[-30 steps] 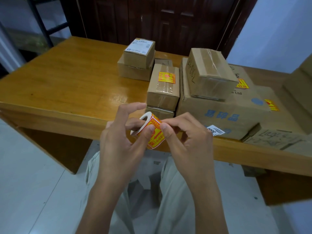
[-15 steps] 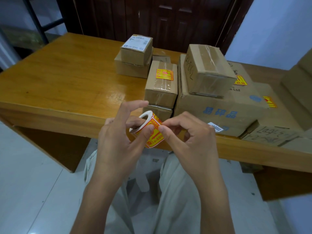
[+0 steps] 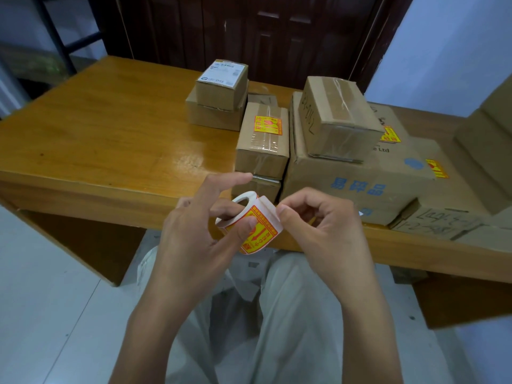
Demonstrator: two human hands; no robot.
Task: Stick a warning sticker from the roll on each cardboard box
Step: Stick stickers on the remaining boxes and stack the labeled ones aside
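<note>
Wooden table (image 3: 110, 128): roughly nine boxes, three visible stickers, one roll (image 3: 249, 221)

Glossy honey-coloured wooden tabletop (image 3: 110, 128), bare across its left half, front edge running across the middle of the view. Dark brown panelled door (image 3: 266, 37) behind the far edge. Pale blue wall (image 3: 454, 51) to the right of the door. Black metal frame (image 3: 59, 37) slanting in the upper-left corner. White tiled floor (image 3: 47, 300) below, speckled with a few dark spots. Light beige trousers (image 3: 291, 314) at bottom centre, knees apart under the near edge.
</note>
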